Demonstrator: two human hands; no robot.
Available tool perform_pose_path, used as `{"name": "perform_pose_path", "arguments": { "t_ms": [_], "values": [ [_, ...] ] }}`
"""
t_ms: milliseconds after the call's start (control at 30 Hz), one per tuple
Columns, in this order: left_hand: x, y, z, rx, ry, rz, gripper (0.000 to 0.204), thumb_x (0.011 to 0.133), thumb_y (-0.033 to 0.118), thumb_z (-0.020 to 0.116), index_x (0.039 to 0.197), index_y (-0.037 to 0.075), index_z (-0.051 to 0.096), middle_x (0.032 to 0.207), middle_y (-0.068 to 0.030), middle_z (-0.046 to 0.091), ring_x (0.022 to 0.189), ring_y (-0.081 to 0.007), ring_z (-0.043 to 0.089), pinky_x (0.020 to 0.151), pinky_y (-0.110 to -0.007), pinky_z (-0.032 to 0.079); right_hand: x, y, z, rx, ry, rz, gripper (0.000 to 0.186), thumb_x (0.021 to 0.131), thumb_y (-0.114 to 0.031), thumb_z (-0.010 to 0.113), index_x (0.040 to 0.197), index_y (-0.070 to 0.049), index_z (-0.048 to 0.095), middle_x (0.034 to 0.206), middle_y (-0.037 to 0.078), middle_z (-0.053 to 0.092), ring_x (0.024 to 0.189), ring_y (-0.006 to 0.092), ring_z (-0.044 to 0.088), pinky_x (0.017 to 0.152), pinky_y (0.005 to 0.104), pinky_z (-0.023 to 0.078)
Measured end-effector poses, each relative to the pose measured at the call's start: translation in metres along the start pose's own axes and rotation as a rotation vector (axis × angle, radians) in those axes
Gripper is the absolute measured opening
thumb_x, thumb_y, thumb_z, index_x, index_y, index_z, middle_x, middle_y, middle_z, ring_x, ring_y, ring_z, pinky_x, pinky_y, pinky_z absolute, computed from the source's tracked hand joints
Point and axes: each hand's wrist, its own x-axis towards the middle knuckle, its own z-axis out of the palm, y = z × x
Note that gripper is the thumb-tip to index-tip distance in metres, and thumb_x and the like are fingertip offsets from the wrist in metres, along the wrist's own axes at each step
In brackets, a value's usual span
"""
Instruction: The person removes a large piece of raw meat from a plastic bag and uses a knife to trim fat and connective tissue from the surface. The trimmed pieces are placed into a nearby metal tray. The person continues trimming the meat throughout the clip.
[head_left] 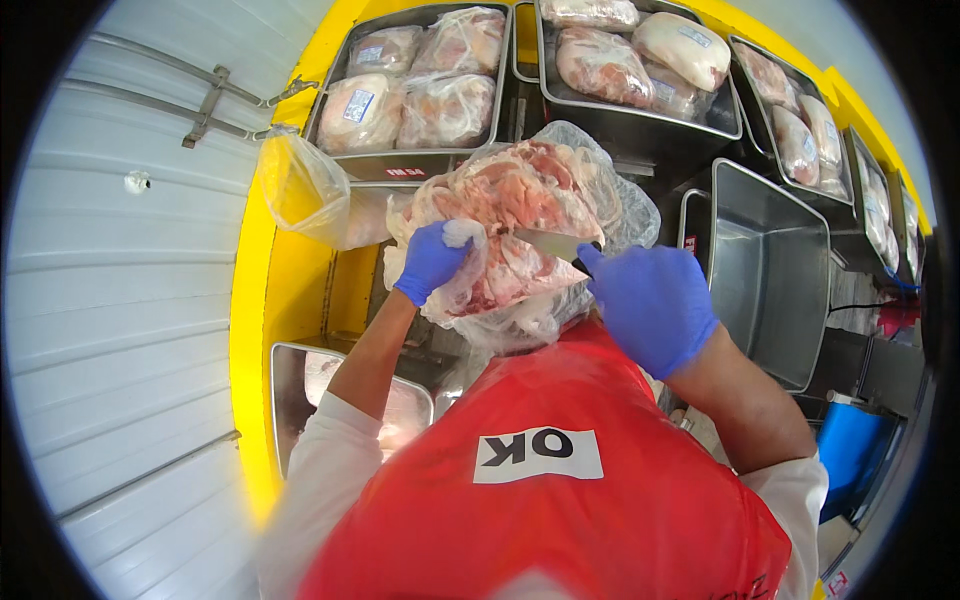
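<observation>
A large slab of raw meat, pink with white fat, lies in front of me on crumpled clear plastic wrap. My right hand, in a blue glove, is closed round the dark handle of a knife. Its blade points left, and the tip is at the middle of the meat, where a cut opens. My left hand, gloved in blue too, grips the meat's left edge by a whitish flap. Whether that flap is fat or plastic, I cannot tell.
Metal tubs of wrapped meat line the far side and curve round to the right. A deep metal tub stands at my right. Another tub holding meat sits low at my left. A clear plastic bag hangs beside the yellow frame.
</observation>
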Motion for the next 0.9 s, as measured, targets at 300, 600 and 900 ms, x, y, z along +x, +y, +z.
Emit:
{"name": "perform_pose_path", "arguments": {
  "t_ms": [300, 600, 900],
  "values": [
    [-0.021, -0.01, 0.013, -0.123, 0.176, -0.038, 0.041, 0.081, 0.021, 0.085, 0.112, -0.003, 0.073, 0.101, -0.0203, 0.077, 0.094, -0.0338, 0.076, 0.084, -0.042, 0.059, -0.043, -0.006, 0.086, 0.052, -0.041, 0.251, 0.046, 0.103, -0.035, 0.062, 0.147, -0.025, 0.058, 0.078, 0.014, 0.066, 0.059, 0.031, 0.067, 0.049, 0.0462, 0.051],
    [-0.024, -0.037, 0.014, -0.27, 0.216, -0.026, 0.034, 0.085, 0.012, 0.079, 0.115, -0.004, 0.071, 0.105, -0.0163, 0.077, 0.097, -0.0277, 0.075, 0.087, -0.038, 0.059, -0.036, 0.005, 0.198, 0.481, 0.207, 0.278, 0.051, 0.1, -0.029, 0.068, 0.15, -0.024, 0.058, 0.085, 0.016, 0.068, 0.065, 0.0343, 0.068, 0.058, 0.0438, 0.056],
    [-0.023, -0.051, 0.003, -0.6, 0.301, -0.127, 0.012, 0.103, 0.01, 0.062, 0.107, 0.003, 0.07, 0.099, -0.0007, 0.07, 0.088, -0.0103, 0.064, 0.077, -0.029, 0.053, -0.049, 0.029, 0.18, 1.286, 0.055, 0.454, 0.048, 0.101, -0.015, 0.07, 0.147, -0.007, 0.061, 0.126, 0.009, 0.075, 0.108, 0.0096, 0.065, 0.099, 0.0289, 0.052]
  ]
}}
